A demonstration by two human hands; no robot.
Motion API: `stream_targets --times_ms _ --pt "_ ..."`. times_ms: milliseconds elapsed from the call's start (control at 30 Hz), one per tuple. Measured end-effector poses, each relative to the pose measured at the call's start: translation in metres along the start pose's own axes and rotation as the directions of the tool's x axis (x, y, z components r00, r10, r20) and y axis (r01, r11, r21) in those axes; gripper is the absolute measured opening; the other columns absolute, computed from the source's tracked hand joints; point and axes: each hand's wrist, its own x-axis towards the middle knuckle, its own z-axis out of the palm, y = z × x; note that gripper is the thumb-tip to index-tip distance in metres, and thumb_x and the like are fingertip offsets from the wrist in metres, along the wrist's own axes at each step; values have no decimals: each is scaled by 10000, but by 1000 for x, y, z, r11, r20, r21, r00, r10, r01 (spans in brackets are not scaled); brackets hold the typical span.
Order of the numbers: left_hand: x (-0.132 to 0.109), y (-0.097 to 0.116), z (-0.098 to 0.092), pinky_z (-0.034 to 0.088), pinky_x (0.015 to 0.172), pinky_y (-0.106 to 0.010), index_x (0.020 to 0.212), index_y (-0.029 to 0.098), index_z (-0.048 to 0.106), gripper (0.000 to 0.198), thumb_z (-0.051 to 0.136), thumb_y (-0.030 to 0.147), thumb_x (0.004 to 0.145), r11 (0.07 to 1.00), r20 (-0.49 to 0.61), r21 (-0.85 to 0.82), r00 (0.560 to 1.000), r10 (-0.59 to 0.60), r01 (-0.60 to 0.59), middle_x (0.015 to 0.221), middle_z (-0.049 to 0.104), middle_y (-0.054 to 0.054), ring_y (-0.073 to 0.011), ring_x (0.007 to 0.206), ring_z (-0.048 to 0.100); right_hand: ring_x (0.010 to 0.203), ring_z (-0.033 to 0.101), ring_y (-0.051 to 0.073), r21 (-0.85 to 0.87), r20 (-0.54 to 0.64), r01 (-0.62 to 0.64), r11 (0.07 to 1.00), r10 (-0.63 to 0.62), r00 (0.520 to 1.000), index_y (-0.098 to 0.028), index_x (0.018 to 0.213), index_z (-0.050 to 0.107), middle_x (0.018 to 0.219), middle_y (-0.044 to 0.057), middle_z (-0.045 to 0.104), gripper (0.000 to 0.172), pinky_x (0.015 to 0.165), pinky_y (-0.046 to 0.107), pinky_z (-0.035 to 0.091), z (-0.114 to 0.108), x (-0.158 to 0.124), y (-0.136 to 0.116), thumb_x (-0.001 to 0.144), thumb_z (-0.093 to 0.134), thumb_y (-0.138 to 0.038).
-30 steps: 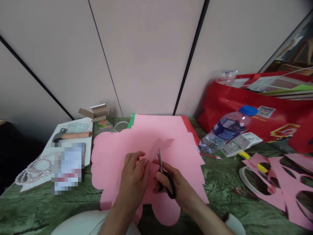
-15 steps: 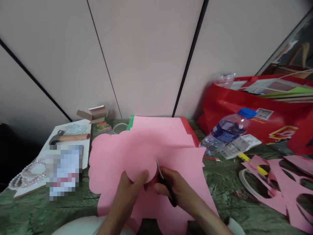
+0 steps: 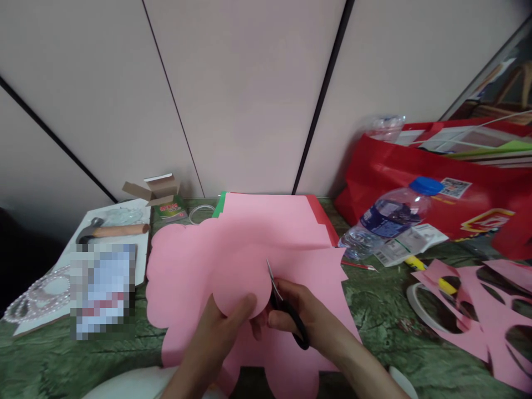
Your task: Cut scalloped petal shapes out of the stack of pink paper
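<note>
Snipping too sharply from here could notch the curve of the round-edged pink paper piece (image 3: pixel 239 277), because the thin metal blades of the black-handled scissors (image 3: pixel 284 306) sit right beside its right-hand edge at the centre of the frame. Your left hand (image 3: pixel 220 327) appears to have fingers tucked under the paper near those blades, so a hasty stroke might catch a fingertip. Pressing your thumb too hard could also crease the piece. With pink lying over pink, you might misjudge an edge and bite into the scalloped pink paper sheets (image 3: pixel 178 277) spread beneath it.

The piece lies between your hands in the lower centre of the frame: your left hand pinches its lower edge, thumb on top, and the rest reaches up and away from that thumb. Your right hand (image 3: pixel 307 316), just to its right, is wrapped around the scissors' handles, with the blades pointing to the upper left. Your hands are close together, but whether they touch behind the paper is hidden. Whether the piece is joined to the pink paper running rightward cannot be made out. All this sits over the green, wood-patterned desk (image 3: pixel 374 316).
</note>
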Motion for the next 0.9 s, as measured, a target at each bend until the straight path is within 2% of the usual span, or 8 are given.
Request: stream_targets --times_ms 233,467,700,900 --pt "-2 3 3 455 580 -283 503 199 566 240 501 291 715 999 -62 -18 997 -42 41 466 583 -7 -171 489 542 628 493 151 -54 -15 -19 998 18 1000 -176 794 611 646 2 580 353 607 273 371 0 -1 -2 674 700 -496" --pt "-1 2 1 470 553 -292 448 212 547 260 532 297 693 999 -46 -40 999 -11 9 463 593 -22 -181 492 553 631 487 150 -72 -42 -60 996 57 997 -182 756 615 651 -1 571 352 603 273 395 1 -1 -4 623 741 -483" --pt "-2 -3 -2 446 570 -274 531 202 574 232 494 271 737 999 13 -49 1000 -10 10 466 561 6 -160 487 535 606 535 154 -38 -25 -39 999 38 999 -183 800 615 627 -9 584 304 640 296 410 3 0 -3 686 710 -448" --pt "-1 -4 -3 426 575 -267 484 196 522 295 465 258 767 998 83 -67 997 -6 12 446 524 7 -144 473 503 644 589 177 11 9 -11 1000 11 1000 -191 823 625 666 5 621 290 683 324 421 4 0 -2 718 679 -456"
